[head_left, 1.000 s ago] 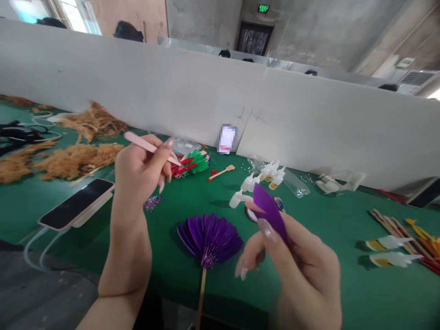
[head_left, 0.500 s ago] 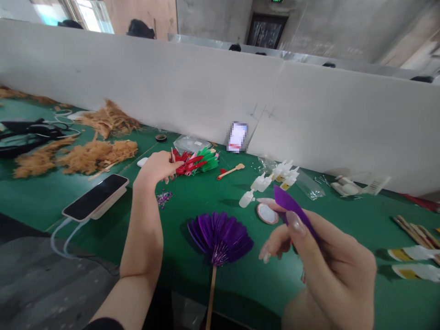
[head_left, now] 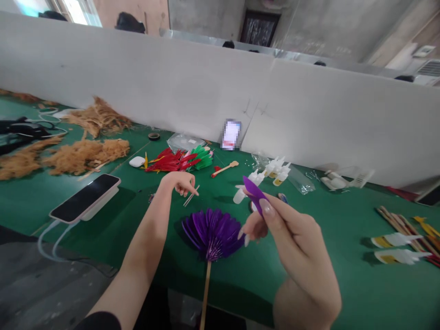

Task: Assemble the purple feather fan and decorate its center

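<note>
Nearest, has a wooden stick (head_left: 206,293) rising from the table's near edge, topped by a fan of purple feathers (head_left: 213,231) spread over the green table (head_left: 360,298). Pinches a single purple feather (head_left: 253,195) between thumb and forefinger of the right hand (head_left: 295,238), tip up and leftward, just right of the fan, other fingers loosely curled. Grips slim tweezers (head_left: 191,197) in the left hand (head_left: 180,182), beyond the fan, prongs slanting down and leftward. Has a dark-screened phone (head_left: 85,197) at far left, and two small bottles (head_left: 395,247) lying at right, with yellow labels too small to read. Has more nozzled bottles (head_left: 277,168) clustered past the right hand, equally illegible. Farther back, has red feathers (head_left: 165,161) and green feathers (head_left: 202,157) heaped together, with brown fibre (head_left: 87,156) to the left. Faces a propped phone (head_left: 231,134), screen blurred into blocks, against a white partition (head_left: 137,82) bearing a few thin strokes, not readable as words. Over that, sees tops of heads (head_left: 129,22) and a dark door (head_left: 260,28).
</note>
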### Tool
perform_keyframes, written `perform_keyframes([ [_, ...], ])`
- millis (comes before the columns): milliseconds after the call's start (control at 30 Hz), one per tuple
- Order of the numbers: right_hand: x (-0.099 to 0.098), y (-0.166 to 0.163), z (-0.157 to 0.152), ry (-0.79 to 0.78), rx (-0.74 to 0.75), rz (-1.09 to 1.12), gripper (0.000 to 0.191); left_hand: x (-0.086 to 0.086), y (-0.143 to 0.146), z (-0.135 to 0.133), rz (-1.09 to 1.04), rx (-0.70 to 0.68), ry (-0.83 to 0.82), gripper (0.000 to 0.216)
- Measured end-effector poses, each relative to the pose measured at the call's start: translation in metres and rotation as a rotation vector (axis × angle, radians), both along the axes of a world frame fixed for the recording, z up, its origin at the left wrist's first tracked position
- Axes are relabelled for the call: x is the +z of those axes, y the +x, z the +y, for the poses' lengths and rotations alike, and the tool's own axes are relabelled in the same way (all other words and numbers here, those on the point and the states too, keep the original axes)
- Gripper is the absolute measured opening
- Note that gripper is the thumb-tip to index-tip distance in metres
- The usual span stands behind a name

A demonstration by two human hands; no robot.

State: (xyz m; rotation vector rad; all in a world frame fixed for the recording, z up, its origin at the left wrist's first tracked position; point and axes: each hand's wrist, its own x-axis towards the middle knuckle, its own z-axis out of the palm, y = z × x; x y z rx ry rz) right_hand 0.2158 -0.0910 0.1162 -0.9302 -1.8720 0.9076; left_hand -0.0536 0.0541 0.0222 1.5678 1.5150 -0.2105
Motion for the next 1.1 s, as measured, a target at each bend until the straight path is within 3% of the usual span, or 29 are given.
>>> perform_keyframes([
  [133,-0.003,0.001,0.003,-0.028,0.006,0.001,0.032,0.036,0.000,-0.021,-0.067,0.102,0.224,0.055],
  [200,-0.004,0.001,0.005,-0.039,0.018,-0.010,0.036,0.061,0.008,-0.039,-0.306,-0.007,0.287,0.055],
  [300,-0.004,0.001,0.006,-0.042,0.063,-0.123,0.048,0.089,0.030,-0.069,-0.665,-0.281,0.271,0.057],
  [400,-0.002,-0.002,0.005,0.014,0.060,-0.305,0.059,0.102,0.056,-0.093,-0.775,-0.313,0.304,0.046],
  [500,-0.002,-0.006,0.002,0.100,0.046,-0.442,0.064,0.106,0.075,-0.113,-0.758,-0.144,0.434,0.031],
  [633,0.000,-0.007,-0.002,0.207,0.060,-0.533,0.064,0.107,0.077,-0.134,-0.754,0.053,0.623,0.025],
  [833,0.008,0.004,-0.003,0.228,0.171,-0.686,0.037,0.097,0.069,-0.151,-0.789,0.200,0.888,0.017],
  [900,0.009,0.006,-0.003,0.241,0.156,-0.696,0.034,0.089,0.074,-0.153,-0.871,0.286,0.897,0.014],
  [1000,0.005,0.005,-0.004,0.283,0.054,-0.735,0.032,0.076,0.089,-0.154,-1.014,0.385,0.813,0.038],
  [1100,-0.001,-0.002,-0.004,0.348,-0.016,-0.827,0.029,0.067,0.102,-0.153,-0.981,0.452,0.729,0.046],
])
